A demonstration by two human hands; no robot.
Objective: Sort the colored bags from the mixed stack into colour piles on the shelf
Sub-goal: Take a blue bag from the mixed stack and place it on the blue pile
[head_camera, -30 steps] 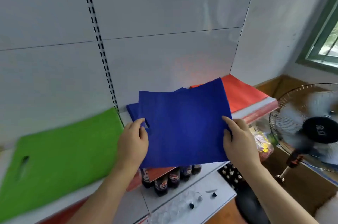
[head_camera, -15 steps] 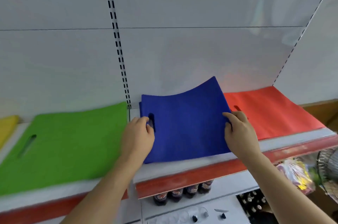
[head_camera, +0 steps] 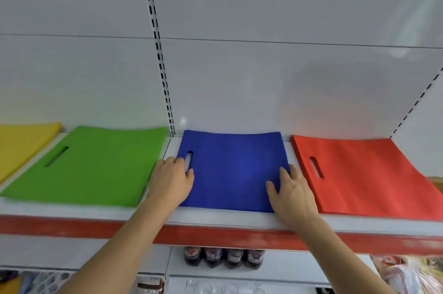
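Note:
A blue bag (head_camera: 233,169) lies flat on the white shelf (head_camera: 215,218), in the middle of a row of colour piles. My left hand (head_camera: 171,179) rests on its left edge beside the handle slot, fingers relaxed. My right hand (head_camera: 291,191) presses flat on its near right corner with straight fingers. A green bag pile (head_camera: 96,166) lies to the left, a yellow one (head_camera: 21,142) at the far left, and a red one (head_camera: 364,173) to the right. Whether more blue bags lie beneath the top one is hidden.
The shelf has a red front strip (head_camera: 215,236) and a white back panel with a slotted upright (head_camera: 159,54). Dark soda bottles (head_camera: 225,257) stand on the shelf below. Packaged goods (head_camera: 407,274) sit at the lower right.
The blue bag, held raised and curved by both hands before, now lies flat on the shelf. Both hands have gone from gripping its edges to resting on it. The view has turned left.

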